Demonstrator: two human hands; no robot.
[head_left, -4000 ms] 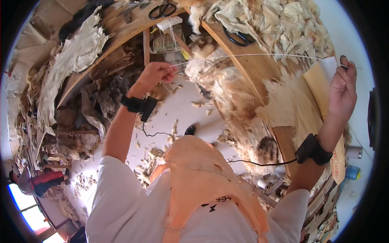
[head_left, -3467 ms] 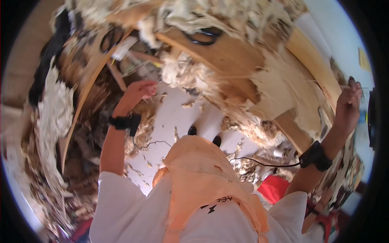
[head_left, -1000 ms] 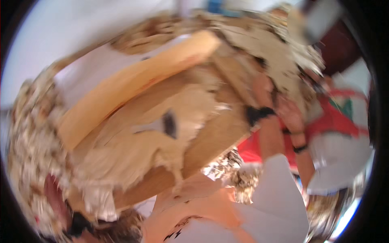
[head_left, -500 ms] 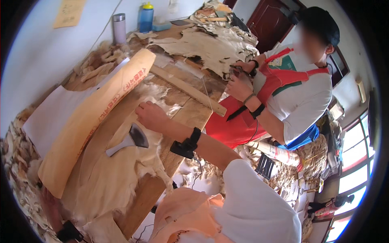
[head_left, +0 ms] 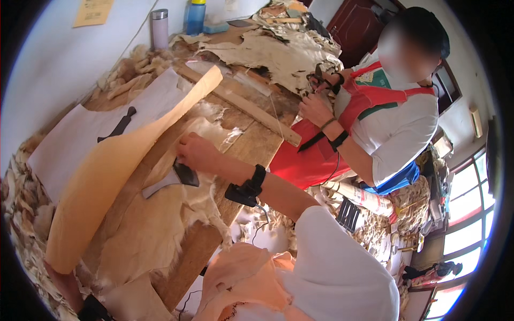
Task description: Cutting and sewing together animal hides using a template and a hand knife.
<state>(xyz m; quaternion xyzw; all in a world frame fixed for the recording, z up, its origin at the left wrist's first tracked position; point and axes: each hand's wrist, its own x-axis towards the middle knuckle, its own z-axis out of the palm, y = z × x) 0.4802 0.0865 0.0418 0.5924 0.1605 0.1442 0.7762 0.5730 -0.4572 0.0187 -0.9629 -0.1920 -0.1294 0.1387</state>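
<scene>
A long sheet of tan paper (head_left: 101,184) stands curled on edge across the left of the workbench. My left hand (head_left: 60,275) is at its lower end, the fingers hidden behind the paper. My right hand (head_left: 197,154) is over the pale hide (head_left: 142,235), its fingers curled together at the hide's upper part; whatever they pinch is hidden. Just below those fingers lies a tool with a dark, flared end (head_left: 186,174) and a pale stem. A dark-handled tool (head_left: 122,124) rests on white paper (head_left: 69,142) beyond the tan sheet.
A wooden strip (head_left: 251,113) crosses the bench (head_left: 195,259). Opposite, a co-worker in a red apron (head_left: 305,160) works at another hide (head_left: 273,53). A blue bottle (head_left: 196,18) and a lilac flask (head_left: 159,29) stand by the wall. Hide scraps (head_left: 21,224) line the left edge.
The tan paper has curled over and sunk, its printed marks turned out of sight, baring the dark-handled tool. My right hand has shifted slightly left and down, close to the flared tool.
</scene>
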